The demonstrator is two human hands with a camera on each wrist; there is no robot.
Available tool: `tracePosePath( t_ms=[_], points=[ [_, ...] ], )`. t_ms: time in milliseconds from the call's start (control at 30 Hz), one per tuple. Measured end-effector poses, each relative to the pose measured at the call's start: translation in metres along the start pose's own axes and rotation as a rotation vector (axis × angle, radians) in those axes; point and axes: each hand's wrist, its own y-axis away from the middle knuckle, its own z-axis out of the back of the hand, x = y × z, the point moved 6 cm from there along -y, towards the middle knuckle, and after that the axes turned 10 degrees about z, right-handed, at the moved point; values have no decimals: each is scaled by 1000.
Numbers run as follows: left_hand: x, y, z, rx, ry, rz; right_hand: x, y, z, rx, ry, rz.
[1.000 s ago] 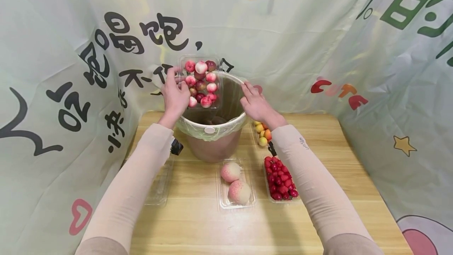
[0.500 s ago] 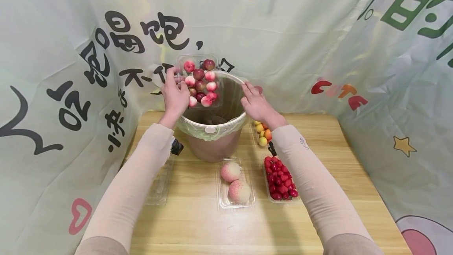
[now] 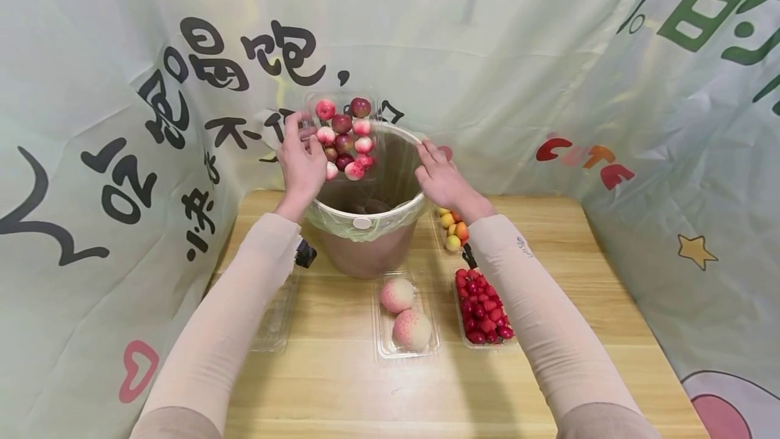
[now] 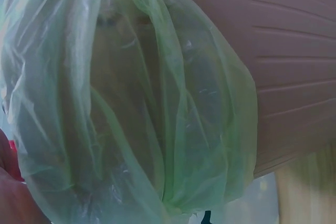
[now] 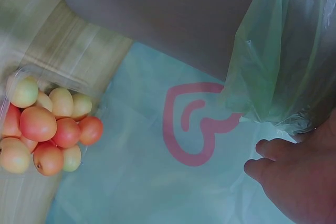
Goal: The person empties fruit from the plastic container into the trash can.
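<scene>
My left hand (image 3: 301,154) grips a clear plastic tray (image 3: 343,137) of small red and pink fruits, tilted steeply over the brown bin (image 3: 365,249). The fruits (image 3: 344,144) have slid toward the tray's lower end above the bin's mouth. A green bag liner (image 3: 359,225) is folded over the bin's rim and fills the left wrist view (image 4: 131,103). My right hand (image 3: 441,178) rests on the bin's right rim with fingers fairly straight; its fingers (image 5: 294,177) show beside the liner (image 5: 283,56).
On the wooden table (image 3: 341,385) lie a tray with two peaches (image 3: 405,317), a tray of strawberries (image 3: 481,310), a tray of small orange and yellow fruits (image 3: 452,227) (image 5: 44,127), and an empty clear tray (image 3: 277,317). Printed cloth walls surround the table.
The tray has tipped a little further and risen slightly. The fruits have slid down and bunched at its lower end. The right hand has stayed on the rim.
</scene>
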Motion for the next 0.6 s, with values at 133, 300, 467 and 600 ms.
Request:
tracePosePath(
  t_ms=[133, 300, 467, 600],
  points=[
    [0, 0, 0, -4, -7, -16, 0, 0, 0, -3, -7, 3],
    [-2, 2, -2, 16, -14, -46, 0, 0, 0, -6, -14, -1],
    [-1, 1, -2, 5, -3, -32, -1, -1, 0, -5, -14, -4],
    [0, 0, -2, 1, 4, -19, -1, -1, 0, -2, -11, -4]
  ],
)
